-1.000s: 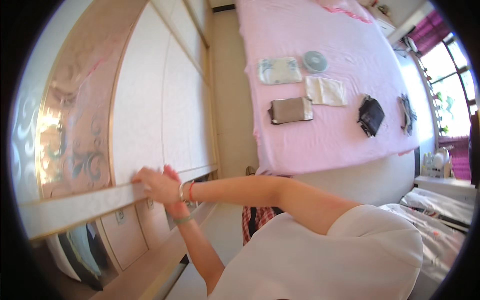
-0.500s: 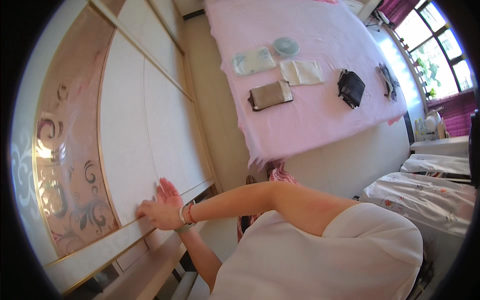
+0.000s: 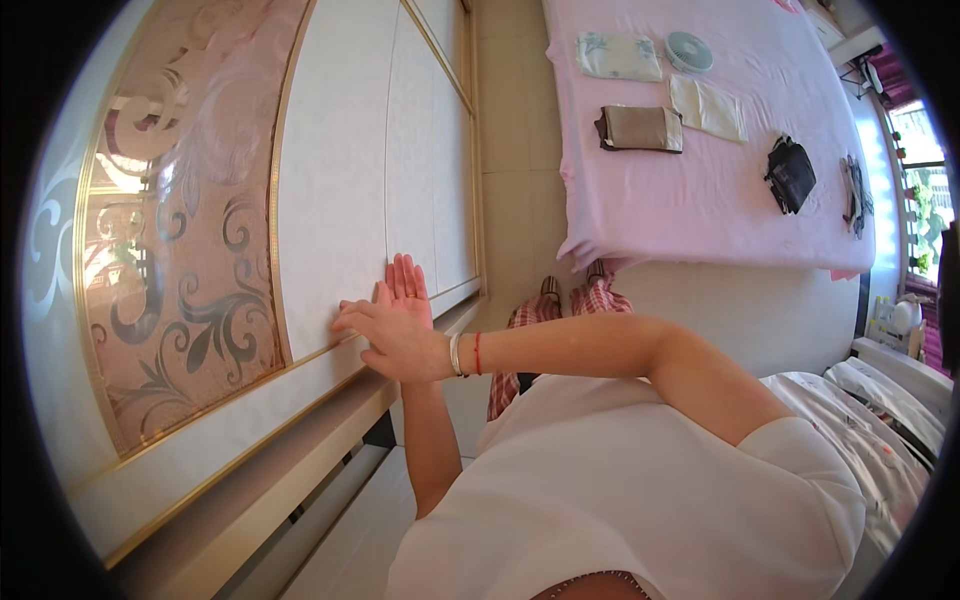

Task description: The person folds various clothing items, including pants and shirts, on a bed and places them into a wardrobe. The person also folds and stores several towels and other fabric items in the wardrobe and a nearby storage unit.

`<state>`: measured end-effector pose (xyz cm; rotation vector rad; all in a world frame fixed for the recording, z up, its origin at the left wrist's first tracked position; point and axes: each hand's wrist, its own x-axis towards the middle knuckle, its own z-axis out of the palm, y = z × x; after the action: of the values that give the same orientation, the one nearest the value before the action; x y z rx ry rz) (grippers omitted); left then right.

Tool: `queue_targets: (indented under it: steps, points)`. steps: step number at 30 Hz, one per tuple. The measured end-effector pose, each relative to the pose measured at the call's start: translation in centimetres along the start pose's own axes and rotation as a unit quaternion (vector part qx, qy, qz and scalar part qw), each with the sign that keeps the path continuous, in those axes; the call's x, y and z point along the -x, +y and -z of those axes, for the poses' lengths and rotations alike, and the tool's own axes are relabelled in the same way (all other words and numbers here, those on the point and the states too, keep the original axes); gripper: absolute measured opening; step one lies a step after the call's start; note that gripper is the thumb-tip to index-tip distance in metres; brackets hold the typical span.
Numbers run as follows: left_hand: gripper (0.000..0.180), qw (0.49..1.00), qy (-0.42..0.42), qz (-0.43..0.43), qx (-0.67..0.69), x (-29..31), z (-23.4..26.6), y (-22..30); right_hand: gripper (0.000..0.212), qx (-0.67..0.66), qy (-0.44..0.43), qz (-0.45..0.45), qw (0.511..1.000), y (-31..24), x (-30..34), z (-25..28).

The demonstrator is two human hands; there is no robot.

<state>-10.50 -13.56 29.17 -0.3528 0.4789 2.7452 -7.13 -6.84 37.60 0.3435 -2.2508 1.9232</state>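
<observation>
Both of my hands are at a large white sliding-door panel [image 3: 335, 180] with gold trim, at the left. My left hand [image 3: 407, 285] has its fingers straight and together, palm showing, against the white panel. Crossing in front of the left wrist, my right hand [image 3: 405, 340] reaches its slightly bent fingers to the panel near its lower gold edge. A light bangle [image 3: 455, 355] and a red string bracelet [image 3: 477, 353] are on the right wrist. Neither hand shows an object in it. The right hand hides part of the left.
A pinkish patterned glass panel [image 3: 200, 220] adjoins the white one. On the pink-covered bed [image 3: 720, 215] lie folded brown cloth [image 3: 640, 130], pale folded cloth [image 3: 708, 106], a patterned pillow [image 3: 618, 56], a small round fan [image 3: 689, 51] and a black bag [image 3: 789, 175]. A bench-like ledge [image 3: 270, 480] runs below.
My view has turned, so the bed and doors sit farther right and higher in the picture. Both hands stay at the panel in much the same pose.
</observation>
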Motion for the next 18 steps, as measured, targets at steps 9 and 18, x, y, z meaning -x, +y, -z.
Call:
queue_targets:
  steps: [9, 18]
  points:
    - [0.029, 0.994, 0.102, 0.045, -0.015, -0.1, 3.3, -0.3, 0.035, -0.028, -0.023, 0.026, 0.999, -0.7, 0.5, -0.2]
    - [0.032, 0.965, 0.237, 0.035, -0.104, -0.7, 2.7, -1.0, 0.03, -0.103, -0.142, -0.036, 0.984, -0.9, -0.1, 0.7]
